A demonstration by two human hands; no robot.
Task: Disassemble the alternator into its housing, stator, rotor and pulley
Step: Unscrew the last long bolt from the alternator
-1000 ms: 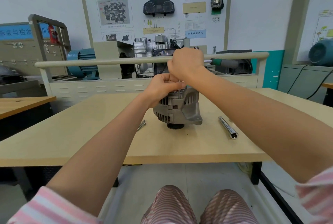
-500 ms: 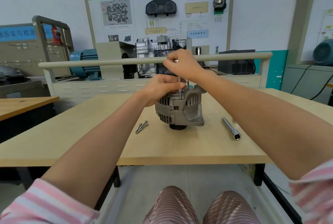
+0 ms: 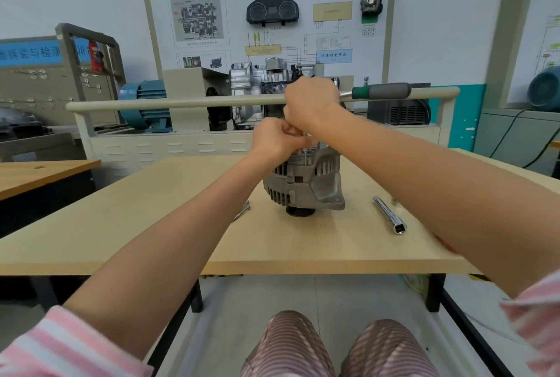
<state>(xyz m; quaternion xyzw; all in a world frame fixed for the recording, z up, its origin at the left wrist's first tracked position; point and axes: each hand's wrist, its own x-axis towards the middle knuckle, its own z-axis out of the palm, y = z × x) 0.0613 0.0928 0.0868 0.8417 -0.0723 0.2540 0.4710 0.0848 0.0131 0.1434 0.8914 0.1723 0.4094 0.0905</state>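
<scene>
Readable text on the wall boards

The training board (image 3: 269, 19) has a green header with "(DSG)" among Chinese characters; its blue label (image 3: 333, 55) reads "仪表控制单元". The blue sign (image 3: 30, 54) at left shows "与检测". Smaller print is illegible.

Both forearms extended forward, bare to pink-striped sleeves. Right hand (image 3: 312, 101) raised, fingers curled into a fist around a tool head, knuckles up. Left hand (image 3: 277, 140) lower, just beneath and touching it, fingers curled; what they grip is hidden.
</scene>
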